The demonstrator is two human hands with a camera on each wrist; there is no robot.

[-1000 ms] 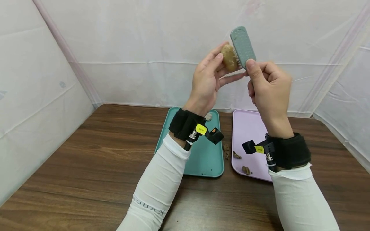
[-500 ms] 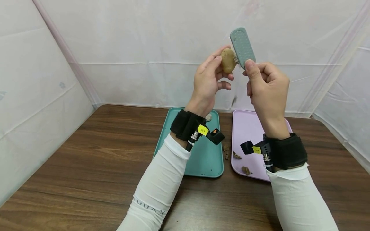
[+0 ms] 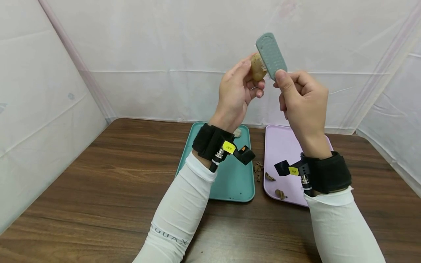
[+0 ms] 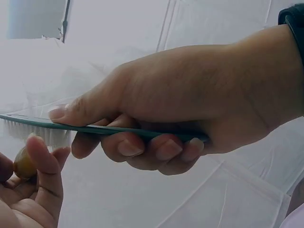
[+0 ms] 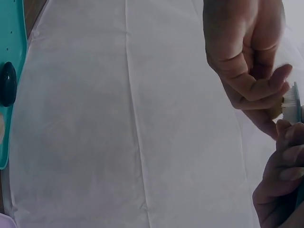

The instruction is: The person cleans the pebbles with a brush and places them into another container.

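Observation:
My left hand (image 3: 238,91) pinches a small brown potato (image 3: 257,68) between thumb and fingers, raised well above the table. My right hand (image 3: 300,96) grips the handle of a grey-green scrub brush (image 3: 271,55), whose bristles press against the potato's right side. In the left wrist view the brush (image 4: 95,129) runs flat under the right thumb, bristles down over the potato (image 4: 23,165). The right wrist view catches the left hand (image 5: 247,57) and the white bristles (image 5: 290,102) at the right edge.
A teal tray (image 3: 230,179) and a pink tray (image 3: 283,146) lie side by side on the dark wooden table (image 3: 98,190). Brown peel scraps (image 3: 269,177) lie on the pink tray and between the trays. White sheeting walls the table in.
The brush has shifted slightly left and now overlaps the potato more. The left fingers have curled closer round the potato.

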